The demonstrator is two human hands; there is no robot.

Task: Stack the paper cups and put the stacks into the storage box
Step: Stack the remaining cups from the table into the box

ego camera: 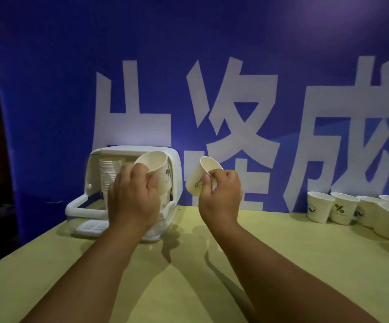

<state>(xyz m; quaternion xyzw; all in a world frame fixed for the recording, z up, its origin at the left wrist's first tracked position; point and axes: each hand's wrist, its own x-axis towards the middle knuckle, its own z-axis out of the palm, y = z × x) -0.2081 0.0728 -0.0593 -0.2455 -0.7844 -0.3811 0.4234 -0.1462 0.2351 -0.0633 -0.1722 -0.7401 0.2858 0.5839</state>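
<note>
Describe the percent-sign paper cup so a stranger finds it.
Under the blue banner with white characters, white paper cups stand upright along the far right of the yellow tabletop. Take the second from the left: only it shows a black percent sign.

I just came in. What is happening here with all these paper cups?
A person is sorting paper cups. The left hand grips one cup, tilted, in front of the white storage box; the right hand pinches a second cup, also tilted, just right of it. The two cups are apart, not yet nested. A stack of cups already stands inside the box, and loose cups wait upright on the table at the right.
</note>
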